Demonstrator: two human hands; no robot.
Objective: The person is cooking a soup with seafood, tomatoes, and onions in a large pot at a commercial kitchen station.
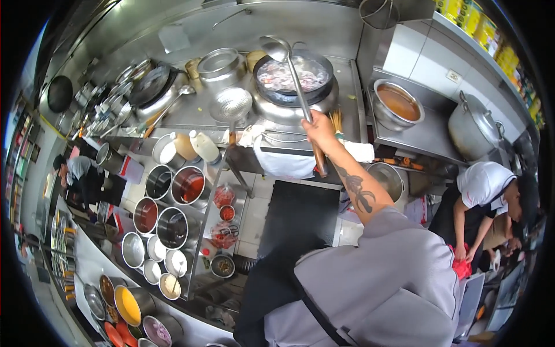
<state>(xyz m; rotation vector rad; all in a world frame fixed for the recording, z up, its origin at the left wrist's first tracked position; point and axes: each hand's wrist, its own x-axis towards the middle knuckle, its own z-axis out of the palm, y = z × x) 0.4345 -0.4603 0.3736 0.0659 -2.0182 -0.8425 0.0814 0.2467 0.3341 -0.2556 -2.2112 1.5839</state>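
My right hand (320, 128) grips the metal shaft of a long-handled ladle (299, 86), above its wooden end. The ladle's bowl is raised over the far rim of a large black wok (291, 99) on the stove. Inside the wok, pale and pinkish pieces of food (292, 76) lie in bubbling liquid. To the left of the wok, a perforated strainer (232, 106) rests with its wooden handle over the stove's front edge. A bamboo brush (336, 121) and a white cloth (284, 159) sit by that edge, near my hand. My left hand is out of view.
A wheeled-looking steel rack at left holds sauce pots (187, 185) and squeeze bottles (204, 145). A second wok (149, 89) stands farther left. On the right counter are a bowl of brown liquid (399, 104) and a lidded pot (475, 126). One person (485, 195) bends at right; another (82, 173) stands left.
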